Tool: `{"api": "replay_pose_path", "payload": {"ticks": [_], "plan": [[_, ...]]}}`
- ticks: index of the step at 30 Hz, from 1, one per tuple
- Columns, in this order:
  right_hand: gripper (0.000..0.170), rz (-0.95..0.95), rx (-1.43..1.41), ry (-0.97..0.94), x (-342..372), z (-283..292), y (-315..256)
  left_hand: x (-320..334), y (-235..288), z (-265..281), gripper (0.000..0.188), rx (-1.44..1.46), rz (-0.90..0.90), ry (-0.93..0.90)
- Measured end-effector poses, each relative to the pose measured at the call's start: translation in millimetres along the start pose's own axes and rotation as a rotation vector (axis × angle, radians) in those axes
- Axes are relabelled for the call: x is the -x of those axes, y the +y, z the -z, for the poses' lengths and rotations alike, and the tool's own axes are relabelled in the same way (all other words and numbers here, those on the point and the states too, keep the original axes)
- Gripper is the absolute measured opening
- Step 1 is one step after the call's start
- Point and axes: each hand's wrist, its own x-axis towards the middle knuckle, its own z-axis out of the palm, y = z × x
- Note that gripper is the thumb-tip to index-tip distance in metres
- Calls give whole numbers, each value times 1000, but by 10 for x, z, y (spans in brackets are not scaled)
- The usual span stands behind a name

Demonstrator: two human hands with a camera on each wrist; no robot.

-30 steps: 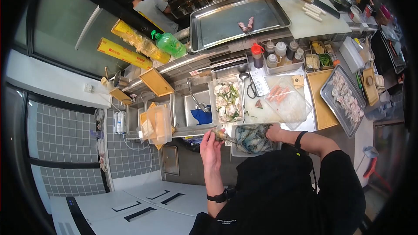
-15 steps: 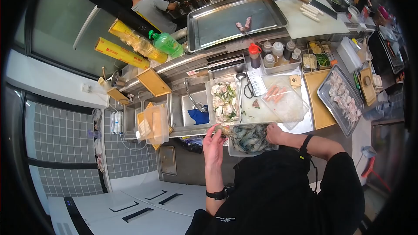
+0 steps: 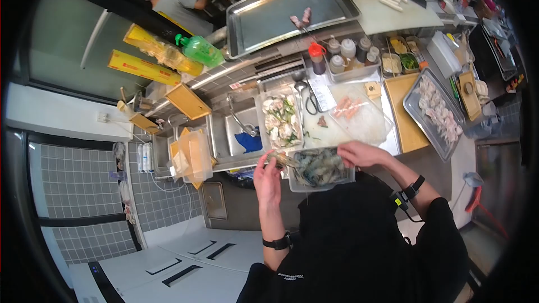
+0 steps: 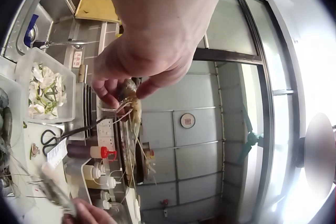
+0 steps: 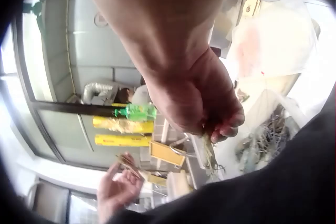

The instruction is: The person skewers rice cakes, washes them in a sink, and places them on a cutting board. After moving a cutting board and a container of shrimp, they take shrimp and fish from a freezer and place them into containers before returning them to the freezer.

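In the head view my left hand (image 3: 268, 185) pinches a raw shrimp (image 3: 284, 159) by one end, just left of a plastic tub (image 3: 306, 188) full of grey-blue shrimp (image 3: 324, 166). Long feelers and thin legs dangle from that shrimp (image 4: 135, 113) in the left wrist view. My right hand (image 3: 361, 154) is over the tub's right rim, thumb and fingers curled together. Seen from the right wrist, its fingertips pinch another shrimp (image 5: 211, 153), mostly hidden by the hand. The left wrist view also shows this shrimp (image 4: 55, 192), blurred.
Behind the shrimp tub is a container (image 3: 259, 109) of pale pieces with green strips. Scissors (image 3: 310, 104) and a clear lid (image 3: 370, 126) lie on the white board. A sink (image 3: 222, 134) is to the left; sauce bottles (image 3: 348, 50) and a tray (image 3: 412, 104) of pale pieces stand farther right.
My right hand has come up out of the shrimp to the tub's right rim, a shrimp now in its fingers. The left hand keeps its shrimp beside the tub. The head view has shifted slightly.
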Motion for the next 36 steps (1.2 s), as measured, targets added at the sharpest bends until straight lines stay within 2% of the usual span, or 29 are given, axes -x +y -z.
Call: {"api": "replay_pose_path", "payload": {"ticks": [2,4,5,7,10,11,14,15,17,21,23,25,27,31,36], "plan": [[33,34,-54,57,130,90,-144,4,-25,-20,34,-16,-48,2],[32,165,-225,145,252,99,-302,45,-37,-84,35,7,-26,-4],[32,161,-225,143,300,83,-376,55,-49,-113,35,28,-12,-9],[30,200,-486,144,380,41,-483,102,-81,-250,37,36,-5,-22],[28,239,-614,121,395,-57,-490,220,-148,-478,43,55,44,-105],[28,220,-613,113,397,-86,-474,271,-179,-563,43,67,56,-94],[26,226,-642,116,383,-143,-446,399,-275,-750,52,114,40,-224],[26,214,-637,98,391,-161,-439,459,-292,-831,52,126,39,-206],[25,225,-655,129,399,-200,-386,592,-301,-1018,58,87,-34,-240],[22,149,-653,127,462,-234,-190,719,-510,-1035,61,16,-39,-166],[20,85,-497,64,484,-171,-118,771,-650,-933,60,12,-13,-152],[18,101,-477,38,508,-166,-74,804,-730,-909,59,6,19,-150],[14,131,-274,-28,572,-148,-114,841,-797,-921,55,4,46,-96],[15,153,-97,-40,649,-145,-116,838,-996,-935,51,-38,36,-69],[18,184,-55,-30,665,-131,6,860,-1122,-1075,40,-128,2,-56]]}}
